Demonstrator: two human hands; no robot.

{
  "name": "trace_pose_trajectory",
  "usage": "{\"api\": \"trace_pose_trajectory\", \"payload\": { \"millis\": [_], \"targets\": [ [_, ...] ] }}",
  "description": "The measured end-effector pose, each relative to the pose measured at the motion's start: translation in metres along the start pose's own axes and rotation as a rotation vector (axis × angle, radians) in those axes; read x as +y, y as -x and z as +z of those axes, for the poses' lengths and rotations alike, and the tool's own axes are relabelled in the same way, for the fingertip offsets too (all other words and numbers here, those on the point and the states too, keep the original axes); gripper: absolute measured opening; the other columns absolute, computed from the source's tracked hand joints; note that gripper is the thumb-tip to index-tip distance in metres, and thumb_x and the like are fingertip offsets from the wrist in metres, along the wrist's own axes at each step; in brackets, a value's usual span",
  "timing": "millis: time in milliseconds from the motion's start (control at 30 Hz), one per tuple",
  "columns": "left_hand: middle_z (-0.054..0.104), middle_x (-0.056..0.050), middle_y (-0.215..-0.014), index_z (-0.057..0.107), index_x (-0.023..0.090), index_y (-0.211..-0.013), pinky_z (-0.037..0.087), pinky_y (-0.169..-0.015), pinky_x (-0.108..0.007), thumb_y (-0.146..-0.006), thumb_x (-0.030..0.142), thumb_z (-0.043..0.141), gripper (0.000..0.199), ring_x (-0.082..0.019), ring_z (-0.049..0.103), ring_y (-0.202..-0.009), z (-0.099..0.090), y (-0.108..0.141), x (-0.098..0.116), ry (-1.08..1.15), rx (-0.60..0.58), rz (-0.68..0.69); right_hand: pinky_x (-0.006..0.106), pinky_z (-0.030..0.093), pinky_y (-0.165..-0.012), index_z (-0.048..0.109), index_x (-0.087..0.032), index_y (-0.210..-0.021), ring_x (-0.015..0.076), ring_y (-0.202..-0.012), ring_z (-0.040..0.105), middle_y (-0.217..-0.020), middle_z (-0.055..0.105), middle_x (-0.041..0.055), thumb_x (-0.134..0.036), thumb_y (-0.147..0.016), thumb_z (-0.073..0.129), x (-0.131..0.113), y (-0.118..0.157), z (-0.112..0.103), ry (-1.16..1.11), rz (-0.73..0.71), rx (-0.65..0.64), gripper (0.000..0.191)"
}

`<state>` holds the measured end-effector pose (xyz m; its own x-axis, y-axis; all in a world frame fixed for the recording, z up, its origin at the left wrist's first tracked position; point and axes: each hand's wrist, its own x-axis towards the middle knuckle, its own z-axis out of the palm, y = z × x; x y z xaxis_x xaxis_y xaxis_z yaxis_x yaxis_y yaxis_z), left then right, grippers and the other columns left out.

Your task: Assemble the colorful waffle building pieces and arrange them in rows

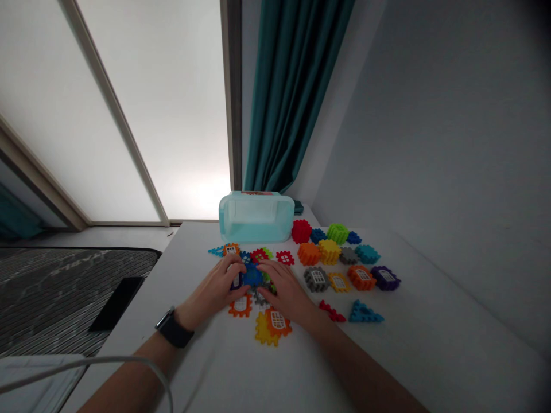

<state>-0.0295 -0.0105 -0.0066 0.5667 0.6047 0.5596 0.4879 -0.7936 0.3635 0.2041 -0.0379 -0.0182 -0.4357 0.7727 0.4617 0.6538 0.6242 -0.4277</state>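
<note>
Small toothed plastic building tiles lie on a white table, my two hands among the pile at its middle. A blue tile (253, 275) sits between my hands. My left hand (220, 280) has its curled fingers and thumb at the tile's left side, with a dark purple window tile (236, 280) partly hidden under them. From the right, my right hand (284, 285) grips at the blue tile's edge, fingers bent over green pieces. Below lie an orange window tile (240, 306), a grey tile (260, 296), and a yellow tile (266, 331) under another orange window tile (279, 323).
A clear teal plastic bin (257, 235) lies on its side at the back, opening toward me. Stacked tiles stand in rows on the right, including a red stack (301, 231) and a purple window stack (385, 277). A white cable (142, 359) crosses the lower left.
</note>
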Motion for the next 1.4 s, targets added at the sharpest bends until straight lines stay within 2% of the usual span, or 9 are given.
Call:
{"api": "trace_pose_trajectory", "payload": {
  "millis": [333,567,767,933,1267,1400],
  "targets": [
    [0.055,-0.011,-0.118,0.054,0.022,-0.107,0.055,-0.095,-0.041,-0.089,0.024,0.066,0.022,-0.024,0.06,-0.111,0.003,0.0,0.004,0.052,-0.005,-0.009,0.049,0.045,-0.107,0.056,-0.024,-0.124,0.0272,-0.126,0.056,-0.132,0.06,0.0114,-0.021,-0.089,0.062,0.0,0.0,0.001,-0.047,0.015,0.011,0.035],
    [0.057,-0.014,-0.129,0.049,0.023,-0.133,0.047,-0.104,-0.047,-0.077,0.028,0.079,0.063,-0.031,0.057,-0.121,-0.002,0.001,-0.002,-0.02,-0.079,-0.056,0.049,0.045,-0.105,0.058,-0.023,-0.117,0.0281,-0.122,0.057,-0.127,0.063,0.011,-0.02,-0.085,0.065,0.001,0.001,-0.002,-0.015,0.021,0.036,0.033],
    [0.061,-0.013,-0.134,0.037,0.024,-0.146,0.043,-0.107,-0.049,-0.08,0.031,0.075,0.076,-0.031,0.057,-0.124,0.003,0.005,-0.013,-0.034,-0.155,-0.062,0.049,0.045,-0.105,0.057,-0.023,-0.117,0.0282,-0.122,0.058,-0.127,0.063,0.0113,-0.019,-0.084,0.064,0.002,0.002,-0.005,0.003,0.005,0.048,0.034],
    [0.06,-0.012,-0.136,0.037,0.025,-0.147,0.044,-0.106,-0.047,-0.082,0.031,0.074,0.075,-0.03,0.057,-0.123,0.007,0.006,-0.016,-0.016,-0.129,-0.045,0.049,0.044,-0.105,0.058,-0.023,-0.116,0.0281,-0.121,0.058,-0.126,0.063,0.0108,-0.019,-0.085,0.062,-0.002,0.001,-0.008,0.007,0.015,0.055,0.031],
    [0.06,-0.012,-0.135,0.04,0.024,-0.143,0.041,-0.107,-0.049,-0.083,0.026,0.074,0.069,-0.031,0.055,-0.127,0.003,0.005,-0.013,-0.079,-0.164,-0.151,0.052,0.043,-0.107,0.057,-0.023,-0.118,0.0295,-0.123,0.056,-0.13,0.062,0.0124,-0.023,-0.088,0.061,0.003,0.003,-0.008,0.033,0.034,0.098,0.03],
    [0.06,-0.011,-0.134,0.043,0.024,-0.141,0.042,-0.107,-0.048,-0.081,0.031,0.076,0.069,-0.031,0.055,-0.125,0.002,0.004,-0.011,-0.084,-0.151,-0.157,0.05,0.044,-0.107,0.057,-0.023,-0.12,0.0282,-0.125,0.056,-0.131,0.061,0.0124,-0.022,-0.089,0.06,0.001,0.004,-0.009,0.015,0.008,0.11,0.03]
  ]
}}
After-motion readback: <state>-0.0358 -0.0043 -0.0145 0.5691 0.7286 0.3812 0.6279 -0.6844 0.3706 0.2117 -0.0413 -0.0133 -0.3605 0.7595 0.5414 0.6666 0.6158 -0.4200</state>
